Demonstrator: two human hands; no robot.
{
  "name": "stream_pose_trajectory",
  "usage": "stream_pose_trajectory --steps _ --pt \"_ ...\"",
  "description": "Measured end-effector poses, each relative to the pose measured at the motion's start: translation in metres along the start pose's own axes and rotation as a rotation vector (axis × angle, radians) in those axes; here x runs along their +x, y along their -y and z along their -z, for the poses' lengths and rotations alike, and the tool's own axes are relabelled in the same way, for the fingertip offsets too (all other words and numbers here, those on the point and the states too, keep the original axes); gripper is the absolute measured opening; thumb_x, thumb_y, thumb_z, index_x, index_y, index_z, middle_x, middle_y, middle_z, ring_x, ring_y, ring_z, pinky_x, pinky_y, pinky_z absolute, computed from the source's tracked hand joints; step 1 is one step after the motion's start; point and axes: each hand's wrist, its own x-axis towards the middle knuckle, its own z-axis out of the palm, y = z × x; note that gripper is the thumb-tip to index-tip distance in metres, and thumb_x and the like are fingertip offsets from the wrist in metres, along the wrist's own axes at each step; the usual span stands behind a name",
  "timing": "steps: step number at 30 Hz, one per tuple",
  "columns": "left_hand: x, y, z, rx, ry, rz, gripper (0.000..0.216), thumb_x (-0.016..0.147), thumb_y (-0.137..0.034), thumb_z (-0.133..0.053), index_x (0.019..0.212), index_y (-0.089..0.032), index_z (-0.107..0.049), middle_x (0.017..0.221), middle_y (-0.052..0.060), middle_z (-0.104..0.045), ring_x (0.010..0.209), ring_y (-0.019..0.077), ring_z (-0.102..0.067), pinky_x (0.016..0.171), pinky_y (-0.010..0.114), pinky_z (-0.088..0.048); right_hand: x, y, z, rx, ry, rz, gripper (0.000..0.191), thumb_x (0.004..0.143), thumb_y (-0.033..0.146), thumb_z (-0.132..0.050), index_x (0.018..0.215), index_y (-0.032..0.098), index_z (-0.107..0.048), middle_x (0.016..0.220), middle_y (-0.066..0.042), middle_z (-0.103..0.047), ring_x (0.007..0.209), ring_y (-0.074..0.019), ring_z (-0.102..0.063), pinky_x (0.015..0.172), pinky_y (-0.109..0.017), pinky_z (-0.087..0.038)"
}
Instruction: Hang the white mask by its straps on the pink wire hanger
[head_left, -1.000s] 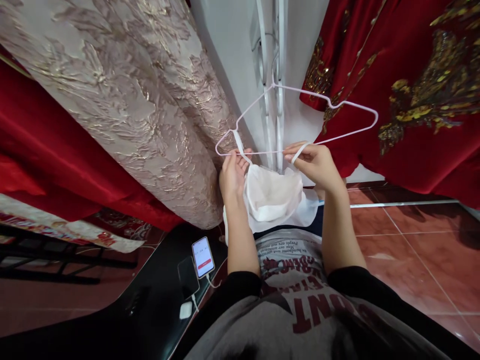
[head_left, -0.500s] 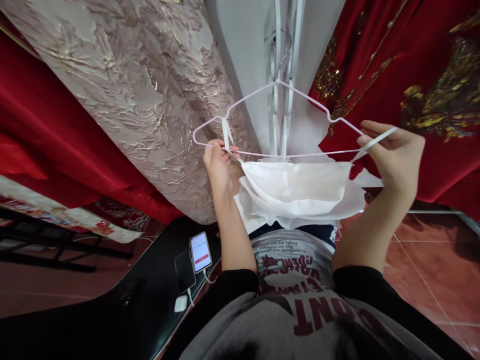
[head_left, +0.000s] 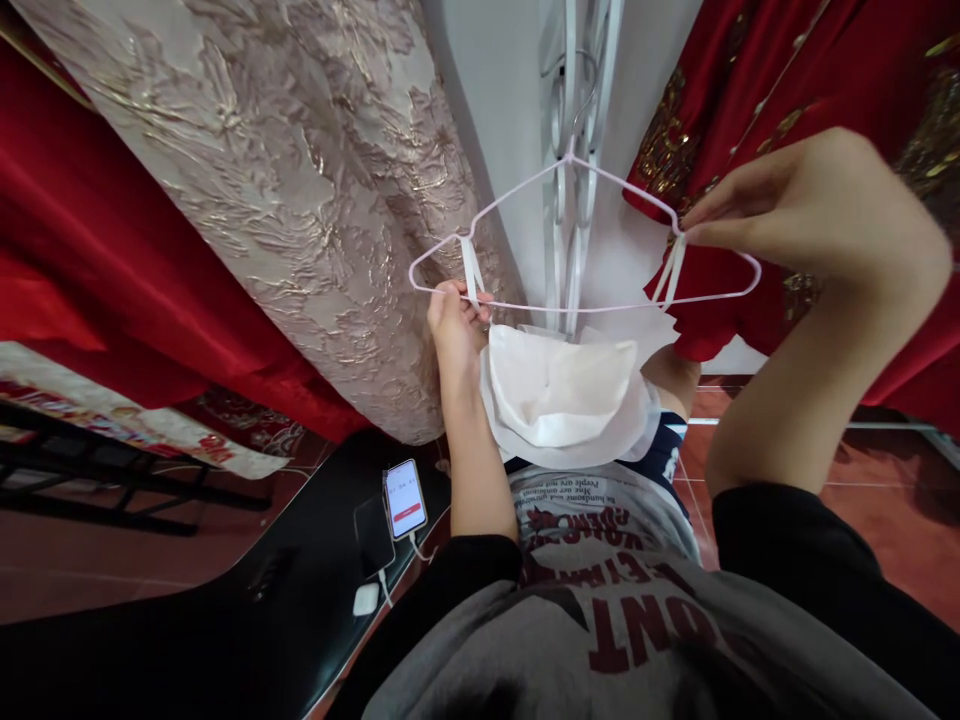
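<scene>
A pale pink hanger hangs by its metal hook from a white rack. From it hangs a white garment, with one thin strap in the left notch and the other strap over the right notch. My left hand is closed around the hanger's lower bar, beside the left strap. With fingertips pinched together, my right hand holds the right strap at the notch. Just what lies between those fingertips is partly hidden.
A beige textured gown hangs at left, red embroidered garments at right. The white metal rack stands ahead. On a black glossy surface lie a lit phone, a dark phone and a white case.
My right hand has moved the right strap up and inward from the hanger's end into the right notch. My left hand stays on the lower bar as the view shifts slightly.
</scene>
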Motion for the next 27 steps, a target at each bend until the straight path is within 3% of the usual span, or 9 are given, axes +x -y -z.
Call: stream_pose_trajectory --steps 4,9,10,13,16,19,23,25,27 --pt "-0.001 0.005 -0.002 -0.004 -0.011 -0.023 0.031 0.102 -0.052 -0.064 0.088 -0.027 -0.055 0.073 0.001 -0.073 0.060 0.0153 -0.062 0.067 0.030 -0.051 -0.011 0.014 -0.035 0.338 -0.300 0.147 0.008 0.089 0.019 -0.079 0.091 0.026 -0.082 0.090 -0.004 -0.081 0.085 -0.0208 -0.076 0.082 -0.042 -0.063" --pt "-0.007 0.010 0.003 -0.005 0.060 -0.041 0.027 0.103 -0.050 -0.066 0.092 -0.025 -0.062 0.089 0.004 -0.082 0.065 0.0136 -0.066 0.073 0.028 -0.056 -0.011 0.002 -0.126 0.388 0.157 0.307 0.026 0.089 0.036 -0.077 0.111 0.022 -0.081 0.116 -0.009 -0.083 0.102 -0.0274 -0.076 0.095 -0.048 -0.060" --pt "-0.008 0.010 0.007 0.018 0.097 -0.036 0.026 0.102 -0.049 -0.068 0.095 -0.025 -0.065 0.093 0.005 -0.083 0.068 0.0140 -0.069 0.076 0.029 -0.058 -0.012 -0.002 -0.143 0.354 0.197 0.306 0.031 0.089 0.037 -0.075 0.116 0.022 -0.080 0.117 -0.009 -0.083 0.104 -0.0293 -0.075 0.097 -0.051 -0.058" --pt "-0.012 0.000 0.025 0.175 0.272 0.035 0.024 0.097 -0.046 -0.074 0.098 -0.023 -0.074 0.097 0.008 -0.084 0.084 0.0184 -0.076 0.089 0.033 -0.060 -0.018 -0.011 -0.178 0.231 0.087 0.256 0.037 0.091 0.036 -0.069 0.124 0.021 -0.077 0.118 -0.010 -0.082 0.108 -0.0341 -0.073 0.106 -0.057 -0.049" --pt "-0.021 -0.025 0.040 0.345 0.381 0.087 0.028 0.096 -0.050 -0.075 0.097 -0.022 -0.079 0.090 0.008 -0.083 0.090 0.0217 -0.077 0.091 0.035 -0.061 -0.023 -0.015 -0.186 0.181 -0.007 0.232 0.034 0.094 0.036 -0.066 0.123 0.023 -0.077 0.113 -0.009 -0.082 0.106 -0.0341 -0.071 0.107 -0.056 -0.043" --pt "-0.033 -0.057 0.035 0.385 0.378 0.045 0.035 0.098 -0.055 -0.072 0.099 -0.021 -0.082 0.088 0.008 -0.081 0.084 0.0199 -0.075 0.080 0.031 -0.060 -0.026 -0.015 -0.181 0.186 -0.004 0.247 0.031 0.095 0.037 -0.064 0.121 0.026 -0.077 0.110 -0.006 -0.083 0.102 -0.0316 -0.071 0.107 -0.052 -0.041" --pt "-0.036 -0.092 0.004 0.178 0.399 -0.062 0.032 0.101 -0.049 -0.070 0.106 -0.020 -0.081 0.100 0.008 -0.079 0.093 0.0197 -0.075 0.084 0.030 -0.059 -0.029 -0.010 -0.170 0.192 0.003 0.263 0.028 0.097 0.038 -0.064 0.118 0.026 -0.076 0.111 -0.005 -0.082 0.100 -0.0298 -0.071 0.105 -0.050 -0.041" --pt "-0.028 -0.099 -0.008 0.019 0.410 -0.011 0.035 0.109 -0.043 -0.054 0.111 -0.019 -0.079 0.120 0.011 -0.078 0.112 0.0212 -0.073 0.090 0.030 -0.058 -0.032 -0.008 -0.165 0.202 0.008 0.275 0.029 0.097 0.039 -0.064 0.119 0.025 -0.076 0.111 -0.005 -0.082 0.100 -0.0291 -0.071 0.105 -0.049 -0.041" --pt "-0.016 -0.098 -0.010 -0.135 0.303 0.036 0.047 0.114 -0.035 -0.034 0.110 -0.020 -0.078 0.137 0.009 -0.074 0.129 0.0199 -0.067 0.089 0.027 -0.057 -0.035 -0.006 -0.160 0.211 0.033 0.290 0.031 0.098 0.040 -0.064 0.122 0.025 -0.075 0.111 -0.005 -0.082 0.100 -0.0287 -0.071 0.104 -0.048 -0.042"
